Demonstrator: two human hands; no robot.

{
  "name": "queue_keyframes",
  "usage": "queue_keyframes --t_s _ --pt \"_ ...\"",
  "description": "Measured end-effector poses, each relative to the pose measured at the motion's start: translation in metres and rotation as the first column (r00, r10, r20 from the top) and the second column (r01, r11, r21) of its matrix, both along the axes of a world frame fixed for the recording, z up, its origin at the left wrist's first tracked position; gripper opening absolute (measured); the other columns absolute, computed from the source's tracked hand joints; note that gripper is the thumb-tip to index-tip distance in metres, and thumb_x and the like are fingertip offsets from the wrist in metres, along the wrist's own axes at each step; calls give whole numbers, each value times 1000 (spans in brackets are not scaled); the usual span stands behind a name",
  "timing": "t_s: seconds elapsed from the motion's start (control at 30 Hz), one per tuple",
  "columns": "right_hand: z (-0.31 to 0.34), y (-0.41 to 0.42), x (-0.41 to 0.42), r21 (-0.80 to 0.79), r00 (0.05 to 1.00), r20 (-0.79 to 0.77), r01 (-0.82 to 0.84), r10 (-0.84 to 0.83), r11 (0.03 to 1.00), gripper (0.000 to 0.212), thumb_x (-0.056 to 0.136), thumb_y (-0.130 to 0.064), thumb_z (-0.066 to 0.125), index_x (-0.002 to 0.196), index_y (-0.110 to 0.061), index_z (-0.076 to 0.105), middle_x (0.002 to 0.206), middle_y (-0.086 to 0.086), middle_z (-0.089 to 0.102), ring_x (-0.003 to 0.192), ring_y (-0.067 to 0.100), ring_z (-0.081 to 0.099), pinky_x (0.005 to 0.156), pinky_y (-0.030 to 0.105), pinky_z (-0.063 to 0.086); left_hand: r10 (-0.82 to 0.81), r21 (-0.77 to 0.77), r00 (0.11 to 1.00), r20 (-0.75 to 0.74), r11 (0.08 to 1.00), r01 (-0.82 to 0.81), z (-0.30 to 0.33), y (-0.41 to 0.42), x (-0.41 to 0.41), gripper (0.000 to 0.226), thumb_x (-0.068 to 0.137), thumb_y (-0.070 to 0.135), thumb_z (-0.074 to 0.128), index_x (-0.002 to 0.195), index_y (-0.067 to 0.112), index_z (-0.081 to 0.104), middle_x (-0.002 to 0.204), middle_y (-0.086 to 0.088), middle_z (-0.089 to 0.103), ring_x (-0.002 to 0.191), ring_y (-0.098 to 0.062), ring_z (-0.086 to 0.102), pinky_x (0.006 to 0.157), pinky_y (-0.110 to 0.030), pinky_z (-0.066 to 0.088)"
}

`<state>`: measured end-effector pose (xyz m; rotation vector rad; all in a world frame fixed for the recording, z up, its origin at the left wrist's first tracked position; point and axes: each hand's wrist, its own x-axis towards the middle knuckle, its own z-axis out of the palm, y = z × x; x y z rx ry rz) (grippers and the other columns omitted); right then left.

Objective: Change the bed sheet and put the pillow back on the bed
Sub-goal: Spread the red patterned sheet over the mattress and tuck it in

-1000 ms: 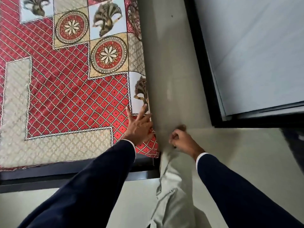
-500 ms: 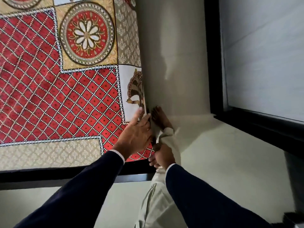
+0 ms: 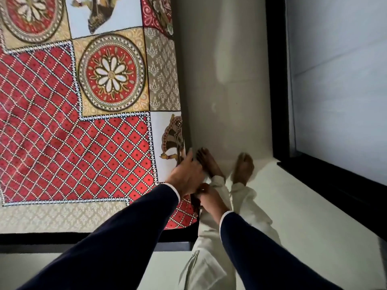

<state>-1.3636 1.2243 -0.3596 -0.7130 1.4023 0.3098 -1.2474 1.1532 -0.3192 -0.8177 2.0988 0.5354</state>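
Observation:
The red and gold patterned bed sheet lies spread over the mattress and fills the left of the view. My left hand presses flat on the sheet's right edge near the bottom corner, fingers straight. My right hand is just below it at the side of the mattress. It grips the sheet's hanging edge, and its fingertips are hidden under my left wrist. No pillow is in view.
The black bed frame runs along the sheet's near edge. My two bare feet stand on the pale floor in the narrow strip beside the bed. A dark-framed panel bounds that strip on the right.
My right hand has dropped from the floor side to the mattress edge, under my left hand. The left hand has stayed on the sheet's edge. The view has moved closer and my feet now show.

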Motion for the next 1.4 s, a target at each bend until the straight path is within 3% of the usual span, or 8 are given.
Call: queue_keyframes --t_s 0.13,0.23,0.33,0.73,0.9,1.1,1.23,1.4 --pt "18 -90 26 -2 957 154 251 -248 968 24 104 -17 45 123 -14 60 115 4 68 101 17 57 80 29 55 225 -341 948 -224 893 -292 18 -47 43 48 95 37 47 139 18 53 156 -10 38 147 -32 31 116 -72 7" --pt "39 -161 63 85 923 156 343 -353 935 20 107 -24 41 116 -16 57 107 6 62 99 22 57 89 38 52 495 -516 765 -412 566 -644 29 -92 94 59 96 41 39 153 24 37 168 -5 14 155 -30 12 118 -69 7" --pt "50 -224 98 -83 923 189 357 -337 931 24 102 -34 54 117 -17 60 102 0 59 94 14 56 89 39 50 741 -406 453 -496 264 -875 31 -129 140 69 98 52 35 160 27 16 169 -3 4 155 -32 -1 118 -70 7" --pt "28 -309 124 -444 955 86 293 -285 847 10 91 -35 71 88 -27 68 97 -1 74 100 28 69 91 47 56 732 -372 498 -465 348 -860 18 -141 153 74 96 63 38 159 40 8 168 -4 -11 153 -38 -12 110 -79 10" --pt "27 -327 133 -405 997 -71 -35 7 914 33 98 -40 61 119 -16 68 116 8 70 105 27 65 90 36 53 683 -364 557 -472 425 -829 25 -186 179 67 99 59 39 159 38 16 169 2 -8 154 -34 -10 111 -76 15" --pt "13 -414 149 -44 927 188 340 -326 940 9 87 -27 63 96 -27 65 101 2 71 85 20 64 73 34 47 707 -386 540 -458 389 -836 25 -319 226 88 89 72 46 159 39 3 169 3 -7 154 -34 -9 110 -78 16" --pt "25 -519 187 -46 903 305 331 -302 943 67 67 -65 72 121 -27 63 125 2 67 107 26 63 85 43 49 759 -356 487 -433 352 -866 27 -420 241 95 84 73 51 158 41 1 168 4 -10 154 -34 -9 112 -77 10" --pt "31 -645 235 -136 863 382 406 -331 904 75 90 -51 66 150 -16 36 153 4 43 139 25 42 112 43 38 739 -364 551 -388 427 -828 25 -513 261 81 90 63 53 156 44 11 168 2 -12 153 -39 -10 111 -78 13"
